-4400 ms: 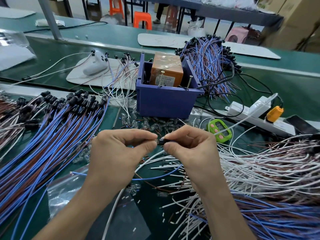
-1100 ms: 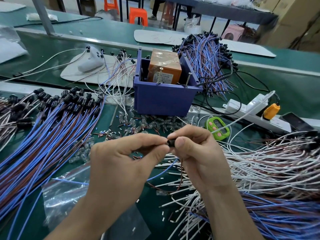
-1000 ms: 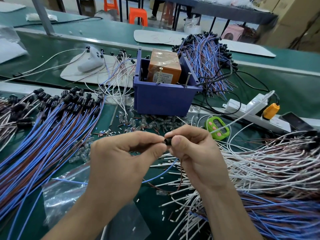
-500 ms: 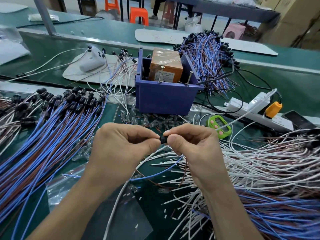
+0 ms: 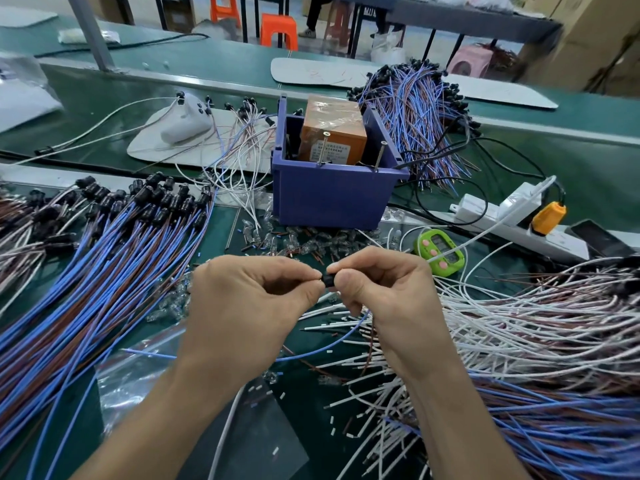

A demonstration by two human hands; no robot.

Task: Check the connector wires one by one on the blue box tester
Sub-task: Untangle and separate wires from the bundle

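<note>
We see the left hand [image 5: 242, 306] and right hand [image 5: 384, 292] fingertip to fingertip, both pinching one black connector [image 5: 328, 279] (its blue wire [image 5: 332, 344] droops below). The blue box tester [image 5: 332, 199] stands behind them on the green table [image 5: 571, 161], untouched.

We hold one small black connector [image 5: 328, 279] pinched between left hand [image 5: 249, 306] and right hand [image 5: 388, 292]. Its blue and brown wires [image 5: 322, 349] droop beneath. Beyond stands the blue box [image 5: 332, 199], upright and open-topped, with an orange block [image 5: 332, 133] inside.
</note>
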